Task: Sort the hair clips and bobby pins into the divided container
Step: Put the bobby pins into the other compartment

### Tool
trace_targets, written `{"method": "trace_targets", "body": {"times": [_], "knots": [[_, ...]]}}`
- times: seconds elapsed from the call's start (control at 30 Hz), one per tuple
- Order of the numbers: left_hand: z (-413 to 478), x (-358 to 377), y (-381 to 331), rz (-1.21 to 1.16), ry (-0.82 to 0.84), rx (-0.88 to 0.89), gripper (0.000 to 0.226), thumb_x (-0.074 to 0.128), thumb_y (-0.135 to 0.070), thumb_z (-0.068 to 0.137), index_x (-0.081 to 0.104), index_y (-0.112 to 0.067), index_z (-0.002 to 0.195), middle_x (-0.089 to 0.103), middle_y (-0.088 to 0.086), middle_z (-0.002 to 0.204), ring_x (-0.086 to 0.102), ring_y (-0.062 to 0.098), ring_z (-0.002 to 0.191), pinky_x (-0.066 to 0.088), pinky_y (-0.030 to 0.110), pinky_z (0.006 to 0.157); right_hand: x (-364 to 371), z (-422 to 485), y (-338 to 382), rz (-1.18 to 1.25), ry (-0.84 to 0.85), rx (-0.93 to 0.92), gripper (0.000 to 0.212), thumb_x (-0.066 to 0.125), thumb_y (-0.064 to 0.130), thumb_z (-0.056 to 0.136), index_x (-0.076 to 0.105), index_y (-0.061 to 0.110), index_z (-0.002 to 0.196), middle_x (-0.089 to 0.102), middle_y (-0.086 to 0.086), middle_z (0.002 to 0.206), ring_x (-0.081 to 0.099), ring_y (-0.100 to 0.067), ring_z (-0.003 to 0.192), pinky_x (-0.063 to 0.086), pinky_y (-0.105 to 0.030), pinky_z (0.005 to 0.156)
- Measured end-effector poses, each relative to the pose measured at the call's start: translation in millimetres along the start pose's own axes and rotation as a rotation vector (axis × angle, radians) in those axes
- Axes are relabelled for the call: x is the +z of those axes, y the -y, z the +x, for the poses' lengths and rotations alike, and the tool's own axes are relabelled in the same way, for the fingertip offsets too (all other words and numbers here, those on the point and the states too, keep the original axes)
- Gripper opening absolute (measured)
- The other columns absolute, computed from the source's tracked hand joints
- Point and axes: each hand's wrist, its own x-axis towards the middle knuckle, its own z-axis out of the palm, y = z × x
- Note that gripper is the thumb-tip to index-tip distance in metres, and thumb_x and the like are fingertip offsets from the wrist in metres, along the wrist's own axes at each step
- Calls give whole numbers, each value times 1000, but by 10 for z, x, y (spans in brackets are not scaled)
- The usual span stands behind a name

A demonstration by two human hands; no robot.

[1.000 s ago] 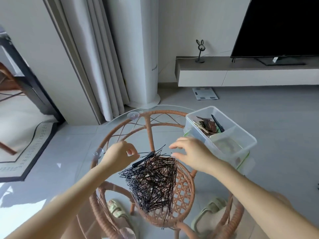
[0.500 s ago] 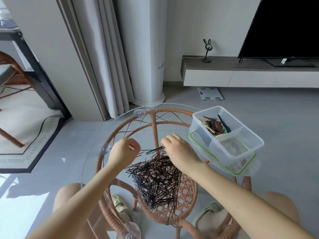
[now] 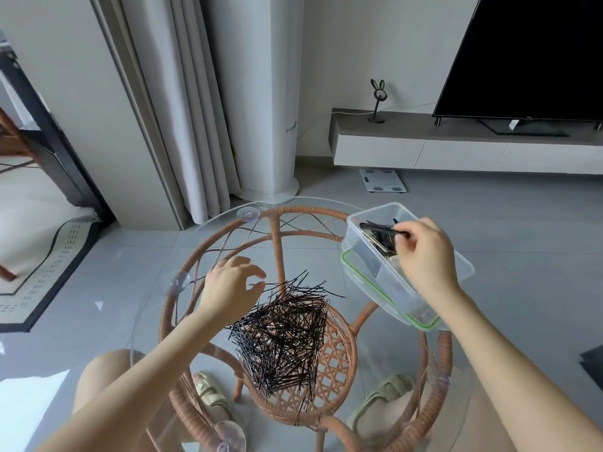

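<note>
A heap of black bobby pins [image 3: 287,334] lies in the middle of the round glass table top [image 3: 195,236]. The clear divided container [image 3: 362,220] stands at the table's right edge on its green-rimmed lid [image 3: 365,285]. Its far compartment holds brown and black clips. My right hand [image 3: 424,252] hovers over the container and pinches a long black hair clip [image 3: 381,228] above that far compartment. My left hand [image 3: 230,285] rests at the left edge of the heap, fingers loosely curled, fingertips close to one stray pin.
The glass top sits on a rattan frame [image 3: 277,252] with suction cups. Slippers [image 3: 213,393] and my knees show beneath it. Beyond stand a curtain [image 3: 182,109], a white column unit [image 3: 261,93], a floor scale [image 3: 383,180] and a TV bench [image 3: 456,141].
My right hand lifted a black hair clip from the heap and carried it right, over the container. My left hand loosened and shifted slightly toward the heap.
</note>
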Motion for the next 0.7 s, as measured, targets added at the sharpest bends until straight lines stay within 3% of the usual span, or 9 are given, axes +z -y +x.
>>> {"method": "trace_targets", "body": {"times": [0.1,0.2,0.27,0.33,0.43,0.5,0.6,0.7], "knots": [[-53,62,45,59,38,-16,54,33,-62,82,57,-34,122,42,6,145,36,28,135,26,46,113,-4,128,-112,-108,62,13,22,57,5,84,65,1,103,64,-18,102,55,-36,98,39,-32,85],[-220,132,154,30,62,-22,82,6,-75,70,40,-37,135,31,4,152,21,25,143,13,46,118,6,-137,88,69,82,-170,22,54,12,87,65,3,104,66,-11,107,58,-24,102,41,-26,89],[-395,179,235,21,98,-8,93,-6,-82,66,27,-38,141,22,2,155,9,22,146,2,42,120,114,-485,235,224,247,-228,28,50,18,90,62,5,111,64,-7,114,56,-13,107,39,-19,94],[-538,234,256,16,89,13,96,-14,-81,65,19,-38,143,14,0,156,-1,19,146,-6,38,119,352,-766,256,231,440,-154,36,48,23,93,52,7,125,54,-7,131,45,-10,122,28,-17,103],[-583,352,162,-29,74,-5,89,-12,-77,70,13,-37,145,9,0,157,-7,21,145,-11,35,116,774,-943,264,71,550,12,51,37,33,96,32,6,139,31,-12,149,22,-20,140,12,-30,115],[-557,437,28,-72,57,-2,84,-8,-73,75,13,-33,145,12,2,157,-3,18,146,-9,32,117,929,-993,416,29,523,17,54,29,37,97,26,5,141,27,-14,150,19,-24,141,9,-35,116],[-562,477,-182,-207,-7,17,70,7,-62,88,25,-24,144,27,1,153,12,14,145,1,27,117,952,-1130,709,187,526,3,45,30,29,98,33,10,139,42,-9,141,36,-21,131,25,-27,107],[-550,385,-261,-469,-106,-88,46,30,-41,96,50,-16,128,55,2,133,44,19,130,31,24,104,861,-1168,761,336,515,1,38,33,26,98,45,13,132,54,-4,132,49,-15,122,34,-21,97]]}}
